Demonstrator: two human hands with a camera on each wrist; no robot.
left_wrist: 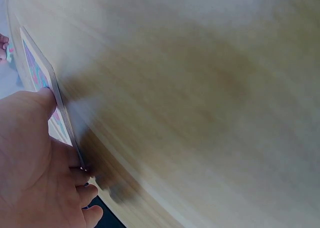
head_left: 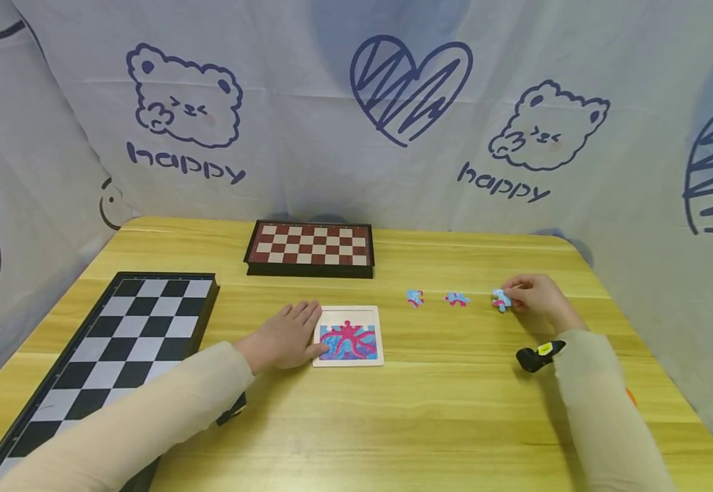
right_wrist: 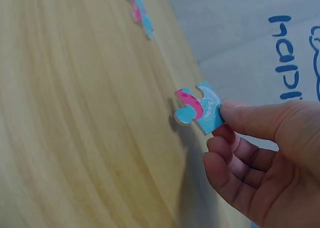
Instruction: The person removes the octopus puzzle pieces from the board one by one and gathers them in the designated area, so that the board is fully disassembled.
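In the head view my left hand (head_left: 287, 336) lies at the left edge of a white-framed jigsaw tray (head_left: 379, 342), fingers mostly straight. Its thumb (left_wrist: 46, 100) rests over the tray's rim in the left wrist view. The octopus picture (head_left: 348, 343) fills the tray's lower part, with the pale backing bare along the top. Off to the right, my right hand (head_left: 536, 298) pinches a blue and pink jigsaw piece (right_wrist: 202, 108) between thumb and forefinger, just above the table. Two loose jigsaw pieces, one left (head_left: 414, 298) and one nearer (head_left: 457, 298), lie between the tray and that hand.
A brown and white checkered board (head_left: 310, 246) sits at the back of the wooden table (head_left: 430, 424). A larger black and white board (head_left: 141, 335) extends along the left side, partly under the left sleeve. Printed cloth (head_left: 307, 137) hangs behind the table.
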